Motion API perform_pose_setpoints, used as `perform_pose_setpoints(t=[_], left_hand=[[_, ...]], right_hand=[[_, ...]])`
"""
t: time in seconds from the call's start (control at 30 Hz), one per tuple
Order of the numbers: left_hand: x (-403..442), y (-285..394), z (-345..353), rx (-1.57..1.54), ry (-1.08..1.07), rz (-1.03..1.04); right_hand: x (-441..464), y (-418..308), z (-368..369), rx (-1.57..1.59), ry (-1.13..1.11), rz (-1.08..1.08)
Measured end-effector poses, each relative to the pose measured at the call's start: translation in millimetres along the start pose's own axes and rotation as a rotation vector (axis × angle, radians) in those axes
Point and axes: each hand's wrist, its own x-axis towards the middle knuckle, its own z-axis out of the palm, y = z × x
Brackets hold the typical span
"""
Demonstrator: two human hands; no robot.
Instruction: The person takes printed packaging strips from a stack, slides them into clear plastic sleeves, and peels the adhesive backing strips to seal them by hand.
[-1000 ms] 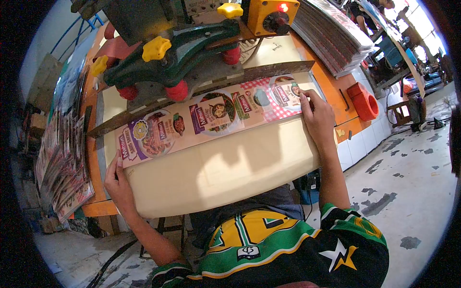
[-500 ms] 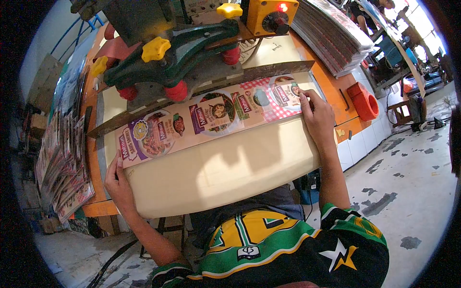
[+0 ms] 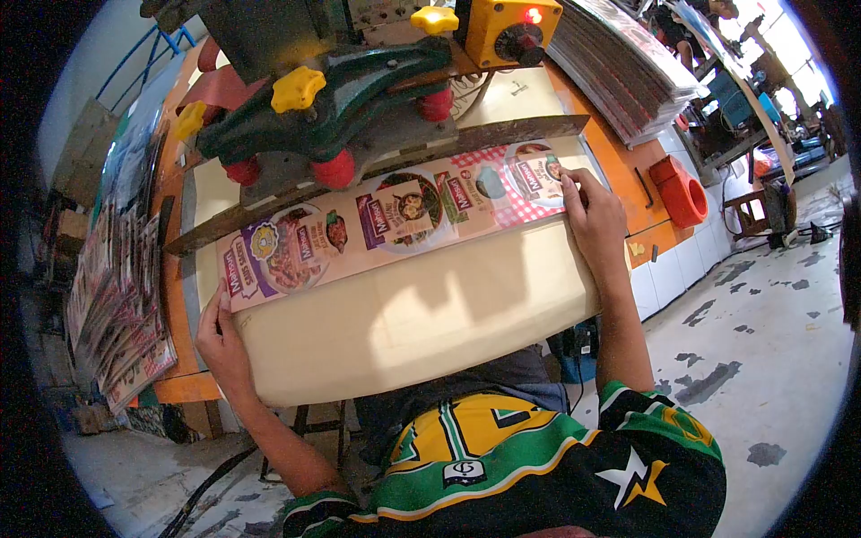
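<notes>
A long printed plastic sheet (image 3: 359, 249) with food pictures and "Mahsun" labels lies across the cream-coloured work surface (image 3: 430, 305). Its far edge meets a dark metal bar (image 3: 529, 128) under the machine (image 3: 359, 103). My left hand (image 3: 222, 345) holds the sheet's near left corner, thumb and fingers close together at the edge. At the other end, my right hand (image 3: 594, 215) grips the right edge with bent fingers, the thumb towards the near side. The undersides of both grips are hidden.
Yellow knobs (image 3: 298, 88) and red feet (image 3: 332, 168) sit on the machine. A yellow control box (image 3: 509, 34) shows a red light. Stacked sheets (image 3: 623, 67) stand at right, beside a red holder (image 3: 679, 191). More printed sheets (image 3: 117, 296) hang at left. A person (image 3: 677, 36) is in the background.
</notes>
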Motion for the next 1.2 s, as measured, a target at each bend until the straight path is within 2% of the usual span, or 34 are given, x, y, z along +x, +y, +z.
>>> perform_pose_setpoints(t=[1.2], left_hand=[[-0.1, 4.4, -0.3, -0.042, -0.001, 0.004]], right_hand=[[1.0, 2.1, -0.5, 0.004, -0.018, 0.002]])
